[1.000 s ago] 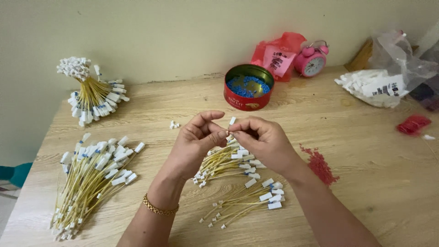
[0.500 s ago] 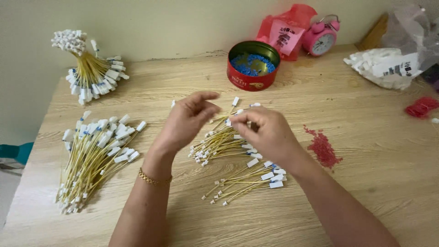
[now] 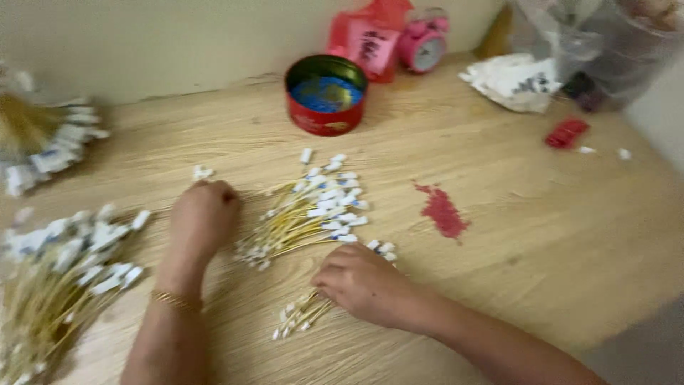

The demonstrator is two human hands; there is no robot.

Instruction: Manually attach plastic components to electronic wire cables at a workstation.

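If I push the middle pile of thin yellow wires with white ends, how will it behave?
The middle pile is loose, unbound strands, so it would probably fan out and scatter rather than slide as one. Each strand looks thin and light, and likely bends easily. The white ends are bulkier, so strands may snag on one another. The left hand rests beside it, the right hand on a smaller bunch.

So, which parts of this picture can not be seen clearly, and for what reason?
- Head view, right hand: it covers part of the small bundle of yellow sticks, so a grasp cannot be told.
- Left hand: fingers curled under, anything inside is hidden.
- Large stick pile: cut off by the left edge, and blurred.
- Red tin: the blue contents are too blurred to identify.
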